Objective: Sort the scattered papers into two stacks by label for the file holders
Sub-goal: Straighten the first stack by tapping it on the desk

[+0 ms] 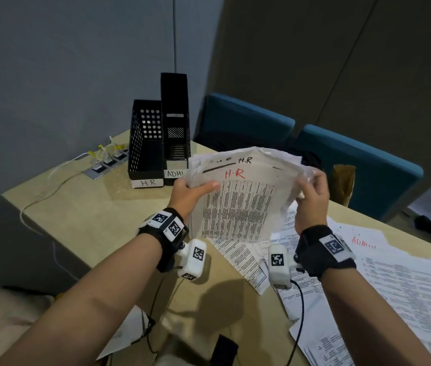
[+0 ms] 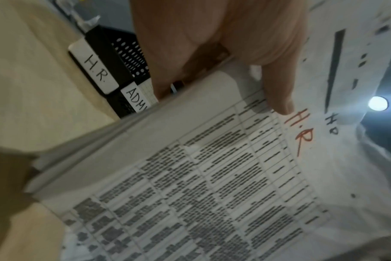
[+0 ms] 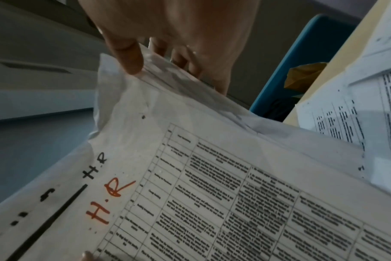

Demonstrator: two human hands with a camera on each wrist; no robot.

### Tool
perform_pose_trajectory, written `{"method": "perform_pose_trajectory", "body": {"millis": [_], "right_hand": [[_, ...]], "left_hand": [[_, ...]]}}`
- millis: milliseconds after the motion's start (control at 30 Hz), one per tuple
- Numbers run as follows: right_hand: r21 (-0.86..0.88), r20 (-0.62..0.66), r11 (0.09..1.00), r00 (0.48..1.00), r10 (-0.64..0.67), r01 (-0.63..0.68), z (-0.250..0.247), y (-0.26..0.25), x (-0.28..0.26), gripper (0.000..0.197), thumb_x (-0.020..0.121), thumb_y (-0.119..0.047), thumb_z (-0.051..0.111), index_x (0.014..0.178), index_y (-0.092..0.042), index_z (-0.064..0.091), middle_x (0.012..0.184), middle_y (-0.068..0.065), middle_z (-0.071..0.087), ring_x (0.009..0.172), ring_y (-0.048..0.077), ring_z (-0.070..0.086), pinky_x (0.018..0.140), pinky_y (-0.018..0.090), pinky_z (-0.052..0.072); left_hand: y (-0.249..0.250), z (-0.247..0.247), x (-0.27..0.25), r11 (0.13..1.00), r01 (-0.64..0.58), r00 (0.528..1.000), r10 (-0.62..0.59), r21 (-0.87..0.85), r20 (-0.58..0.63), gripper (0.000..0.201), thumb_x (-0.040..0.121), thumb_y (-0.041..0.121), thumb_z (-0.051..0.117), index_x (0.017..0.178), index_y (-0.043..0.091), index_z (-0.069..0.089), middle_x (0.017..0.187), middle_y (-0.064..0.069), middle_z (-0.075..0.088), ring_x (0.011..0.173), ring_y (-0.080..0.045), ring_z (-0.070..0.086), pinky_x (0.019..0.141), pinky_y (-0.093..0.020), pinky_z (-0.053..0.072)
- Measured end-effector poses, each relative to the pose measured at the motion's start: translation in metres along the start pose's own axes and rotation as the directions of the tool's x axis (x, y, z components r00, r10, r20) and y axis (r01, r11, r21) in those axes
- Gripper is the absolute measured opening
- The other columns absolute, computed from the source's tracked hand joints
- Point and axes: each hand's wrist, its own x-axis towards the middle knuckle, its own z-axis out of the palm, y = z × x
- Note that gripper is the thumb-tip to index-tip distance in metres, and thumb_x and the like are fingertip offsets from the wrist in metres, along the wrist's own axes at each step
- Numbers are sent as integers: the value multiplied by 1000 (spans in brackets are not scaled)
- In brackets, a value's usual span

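Note:
Both hands hold up a bundle of H.R papers (image 1: 243, 199) above the table, its front sheet marked "H.R" in red over a printed table. My left hand (image 1: 190, 191) grips the bundle's left edge, thumb across the front (image 2: 277, 91). My right hand (image 1: 312, 191) pinches the right upper edge (image 3: 132, 58). The same stack fills the left wrist view (image 2: 212, 176) and the right wrist view (image 3: 212, 194). Two black file holders stand at the table's far corner: a perforated one labelled H.R (image 1: 145, 143) and a taller one labelled ADMIN (image 1: 176, 128).
Loose printed sheets, some marked ADMIN (image 1: 394, 273), cover the right side of the beige table (image 1: 90, 215). A power socket with cables (image 1: 106, 162) lies left of the holders. Two teal chairs (image 1: 354, 165) stand behind the table; a brown bag (image 1: 343, 180) sits there.

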Motion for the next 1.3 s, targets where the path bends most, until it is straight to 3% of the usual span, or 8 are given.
{"method": "perform_pose_trajectory", "body": {"millis": [433, 600, 767, 833, 933, 1033, 1167, 1300], "right_hand": [[183, 35, 983, 999, 3, -10, 22, -11, 18, 17, 89, -33, 47, 94, -21, 57, 97, 4, 56, 86, 14, 54, 76, 28, 47], [198, 52, 971, 991, 125, -133, 16, 13, 15, 94, 69, -69, 64, 145, -24, 30, 143, 7, 44, 121, 17, 52, 89, 24, 49], [-84, 207, 991, 970, 124, -108, -1, 44, -5, 74, 78, -25, 58, 143, -20, 22, 133, -1, 47, 116, 8, 54, 84, 15, 51], [-428, 208, 887, 936, 285, -175, -10, 62, -8, 85, 80, -24, 64, 150, -16, 16, 151, 6, 32, 137, 18, 37, 105, 30, 40], [-928, 8, 317, 836, 548, -198, -31, 94, -10, 88, 87, -39, 61, 153, -8, 11, 160, 16, 13, 147, 31, 16, 117, 46, 21], [-998, -55, -34, 776, 628, -43, -46, 116, -23, 91, 89, -63, 42, 154, -13, 3, 161, 17, 0, 149, 35, 4, 118, 53, 12], [-987, 53, -71, 709, 703, 143, -47, 132, -43, 101, 82, -74, 43, 154, -23, -5, 160, 14, -16, 148, 36, -10, 116, 59, 6], [-942, 296, 98, 652, 698, 322, -30, 136, -61, 100, 79, -63, 59, 155, -27, 3, 161, 10, -14, 148, 33, -11, 117, 58, 3]], "left_hand": [[-4, -10, 9, 997, 34, 992, -41, 65, 115, 61, 67, 10, 86, 122, 17, 62, 117, -4, 71, 113, -21, 65, 104, -49, 44], [-20, -17, 12, 980, 152, 979, -166, 127, 114, 80, 56, 30, 93, 127, 17, 59, 118, 0, 71, 113, -19, 65, 104, -48, 44], [-39, -9, 11, 952, 51, 998, -57, 301, 9, 30, 79, 11, 78, 100, 28, 65, 106, -1, 70, 104, -23, 65, 94, -45, 52], [-38, -3, 10, 898, -74, 994, 99, 433, -35, 18, 89, 8, 67, 101, 22, 66, 94, -1, 67, 89, -21, 64, 85, -39, 55], [-27, -2, 14, 832, -133, 970, 220, 539, -101, 24, 95, 8, 57, 118, 4, 64, 77, 8, 59, 67, -5, 54, 60, -9, 46], [-15, -19, 26, 777, -42, 979, 156, 628, -128, 22, 96, 13, 54, 115, 8, 65, 71, 7, 55, 59, -10, 49, 52, -18, 42], [-14, -66, 40, 667, 16, 999, 18, 745, -37, 7, 92, 10, 60, 86, 14, 61, 82, -5, 61, 78, -22, 56, 66, -28, 42], [-20, -102, 28, 791, 139, 989, -145, 596, -39, 32, 88, -4, 63, 119, 3, 62, 106, -8, 65, 108, -30, 60, 99, -43, 45]]}}
